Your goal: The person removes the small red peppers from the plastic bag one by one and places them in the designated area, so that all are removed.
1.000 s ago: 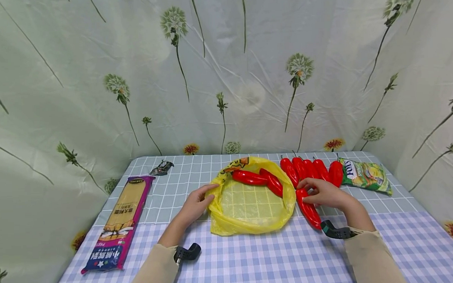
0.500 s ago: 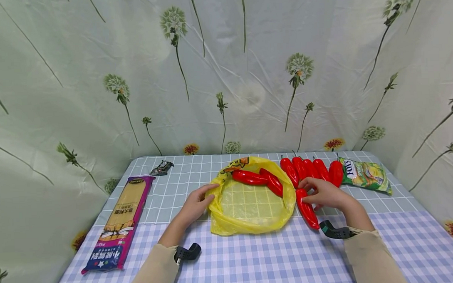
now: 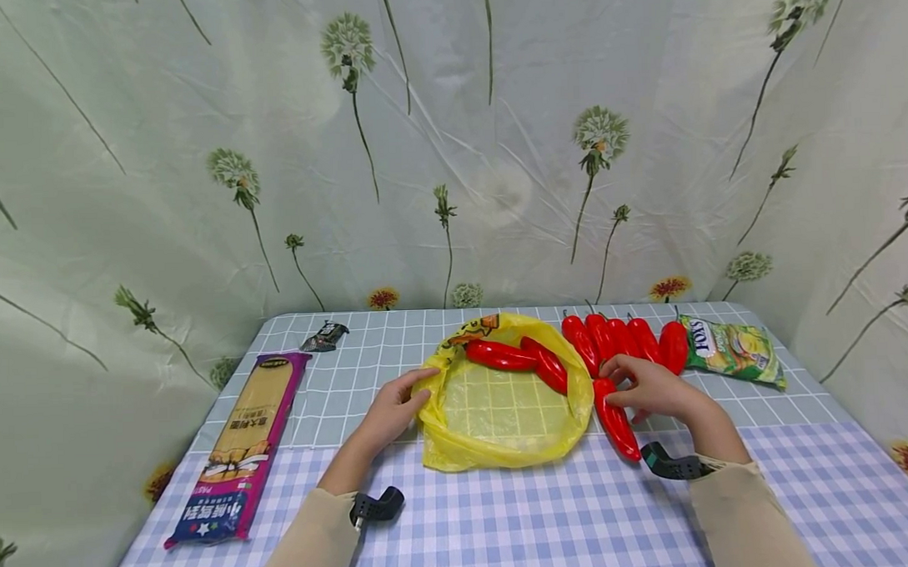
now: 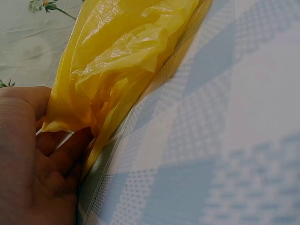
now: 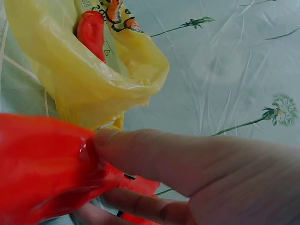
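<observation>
A yellow plastic bag (image 3: 498, 457) lies with its mouth spread wide, and two red chili peppers (image 3: 500, 356) rest inside it. My left hand (image 3: 392, 409) holds the bag's left rim; in the left wrist view the bag's edge (image 4: 70, 112) runs between the thumb and the curled fingers. Just right of the bag, my right hand (image 3: 648, 385) pinches another red chili pepper (image 3: 617, 428) near its upper end. That pepper (image 5: 42, 164) looms large in the right wrist view, the thumb pressed against it. Some right fingers are hidden behind the hand.
Several more red chili peppers (image 3: 579, 339) lie in a row behind my right hand. A green snack packet marked FOX'S (image 3: 734, 353) sits right of them. On the left lie a long pasta packet (image 3: 238, 449) and a small black wrapper (image 3: 324, 336).
The pepper in my right hand has shifted slightly left, its lower tip moving away from the wrist camera. My left hand and the bag stay put.
</observation>
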{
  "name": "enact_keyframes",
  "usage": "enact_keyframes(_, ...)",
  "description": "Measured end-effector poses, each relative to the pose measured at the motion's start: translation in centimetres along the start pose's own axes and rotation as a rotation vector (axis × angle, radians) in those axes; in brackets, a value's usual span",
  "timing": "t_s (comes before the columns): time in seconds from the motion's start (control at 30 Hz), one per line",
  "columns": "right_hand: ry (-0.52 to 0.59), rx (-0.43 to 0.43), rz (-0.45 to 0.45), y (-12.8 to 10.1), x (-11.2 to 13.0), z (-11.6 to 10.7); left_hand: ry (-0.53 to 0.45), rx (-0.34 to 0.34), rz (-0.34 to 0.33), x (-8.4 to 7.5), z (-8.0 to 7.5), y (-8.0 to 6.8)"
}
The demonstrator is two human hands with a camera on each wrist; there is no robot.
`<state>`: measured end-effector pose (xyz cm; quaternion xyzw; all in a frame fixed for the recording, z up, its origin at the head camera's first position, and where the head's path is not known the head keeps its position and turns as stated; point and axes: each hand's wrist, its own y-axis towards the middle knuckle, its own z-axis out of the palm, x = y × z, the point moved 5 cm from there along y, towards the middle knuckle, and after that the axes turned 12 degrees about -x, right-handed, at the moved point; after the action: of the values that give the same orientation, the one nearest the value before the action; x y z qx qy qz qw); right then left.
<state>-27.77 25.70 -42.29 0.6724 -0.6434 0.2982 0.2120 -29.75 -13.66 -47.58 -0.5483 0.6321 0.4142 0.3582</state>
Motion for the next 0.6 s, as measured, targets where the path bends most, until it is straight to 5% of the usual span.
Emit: enact_keyframes(0.6, -0.146, -0.151, -0.182, 0.4, 3.8, -1.8, 0.001, 0.017, 0.02, -0.1, 0.0, 0.1)
